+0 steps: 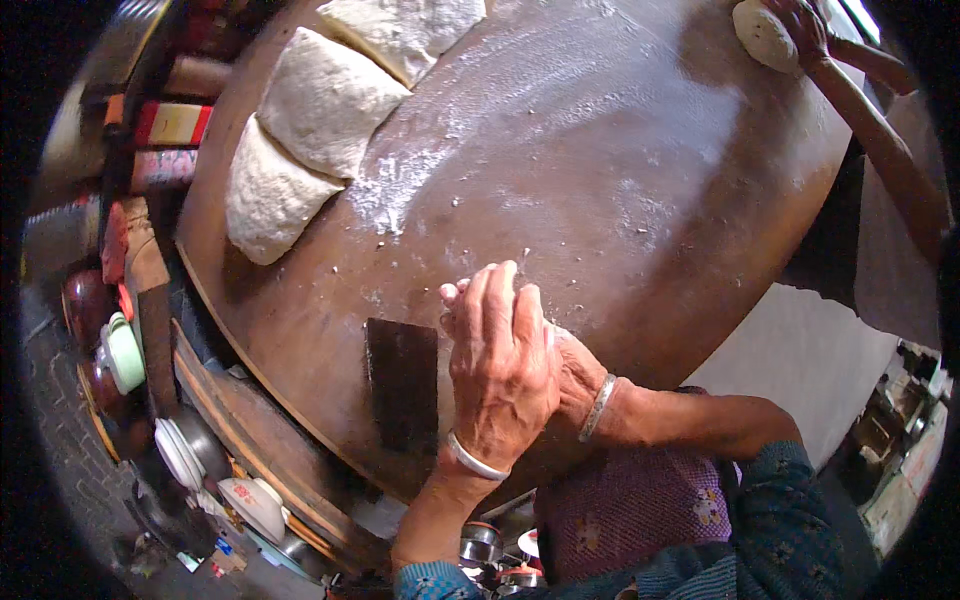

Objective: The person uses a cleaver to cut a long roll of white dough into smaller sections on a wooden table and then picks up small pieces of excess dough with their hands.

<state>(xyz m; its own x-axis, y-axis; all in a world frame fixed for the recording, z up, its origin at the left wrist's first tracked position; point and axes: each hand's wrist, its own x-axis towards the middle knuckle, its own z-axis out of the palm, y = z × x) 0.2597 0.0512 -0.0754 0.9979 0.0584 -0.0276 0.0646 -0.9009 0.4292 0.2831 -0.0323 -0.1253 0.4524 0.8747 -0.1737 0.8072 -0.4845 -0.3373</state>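
My left hand [499, 367] lies across my right hand [577, 367] over the near part of a brown wooden board [540, 202]. Its fingers point away from me, and pale dough or flour sticks to some fingertips. Most of my right hand is hidden beneath it, so whatever may be between the palms cannot be seen. Just left of my hands, a dark rectangular metal blade [401, 382], like a cleaver's, rests on the board. Three cut pieces of dough lie at the far left: a near piece [274, 195], a middle piece [326, 101] and a far piece [412, 30].
At the far right, another person's hands [810, 34] press a rounded dough lump [765, 34]. Flour [397, 184] and crumbs dust the board. Beyond its left edge stand bowls [255, 506], a pale green enamel pot [124, 352] and red boxes [172, 124]. Metal pots [480, 540] sit below.
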